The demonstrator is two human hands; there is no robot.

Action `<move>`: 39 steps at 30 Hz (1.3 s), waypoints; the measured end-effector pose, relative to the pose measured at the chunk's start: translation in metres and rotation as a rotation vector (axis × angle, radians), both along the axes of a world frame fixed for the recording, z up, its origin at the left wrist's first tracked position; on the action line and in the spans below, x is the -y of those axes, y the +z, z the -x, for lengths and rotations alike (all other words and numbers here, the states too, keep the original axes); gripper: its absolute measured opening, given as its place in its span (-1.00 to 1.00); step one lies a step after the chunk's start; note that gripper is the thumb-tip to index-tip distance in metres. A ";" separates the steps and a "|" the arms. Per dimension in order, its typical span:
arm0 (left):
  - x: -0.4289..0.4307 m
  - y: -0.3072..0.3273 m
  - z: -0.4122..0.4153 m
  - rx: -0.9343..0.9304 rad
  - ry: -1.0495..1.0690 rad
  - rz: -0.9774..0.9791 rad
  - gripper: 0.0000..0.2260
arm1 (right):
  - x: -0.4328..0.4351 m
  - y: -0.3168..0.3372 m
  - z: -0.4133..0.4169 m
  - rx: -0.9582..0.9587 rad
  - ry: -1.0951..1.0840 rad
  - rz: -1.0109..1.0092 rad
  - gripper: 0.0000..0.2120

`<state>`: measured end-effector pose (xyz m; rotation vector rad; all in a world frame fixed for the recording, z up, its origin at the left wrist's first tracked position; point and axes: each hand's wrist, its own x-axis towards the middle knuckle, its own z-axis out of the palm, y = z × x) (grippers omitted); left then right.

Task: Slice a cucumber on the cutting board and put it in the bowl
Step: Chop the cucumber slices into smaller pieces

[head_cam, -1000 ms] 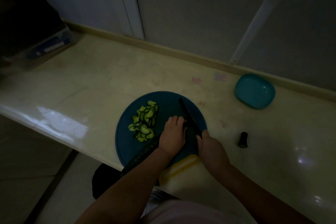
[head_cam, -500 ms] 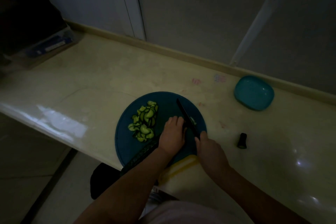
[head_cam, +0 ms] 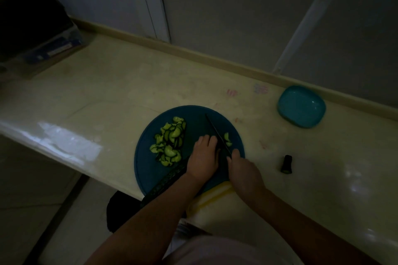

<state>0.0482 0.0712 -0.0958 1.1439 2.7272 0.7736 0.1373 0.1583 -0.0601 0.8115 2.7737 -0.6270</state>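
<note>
The one cucumber [head_cam: 167, 179] lies slantwise on the round cutting board [head_cam: 148, 170], its far end under the left hand [head_cam: 203, 157], whose curled fingers hold it down. The right hand [head_cam: 243, 170] grips the single knife [head_cam: 215, 131], blade pointing away just right of the left fingertips. There are two lots of slices, a heap [head_cam: 170, 142] left of the hands and a few [head_cam: 227, 140] right of the blade, one cut-off end [head_cam: 286, 164] on the counter [head_cam: 129, 84], and one bowl [head_cam: 301, 106] well apart at the far right.

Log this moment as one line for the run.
phase: slicing | left hand: holds cucumber | right hand: grips knife | slices: on cutting board | bowl: empty
</note>
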 end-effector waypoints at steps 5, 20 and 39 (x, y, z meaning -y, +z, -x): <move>0.000 0.001 -0.001 0.010 0.009 -0.015 -0.91 | -0.005 0.000 -0.007 -0.007 -0.025 -0.020 -0.74; 0.000 0.005 0.000 0.039 0.010 -0.020 -0.93 | 0.003 0.009 -0.016 -0.006 -0.029 -0.022 -0.68; 0.001 0.002 0.000 0.038 0.013 -0.016 -0.92 | -0.004 0.004 -0.003 0.029 0.072 -0.017 -0.70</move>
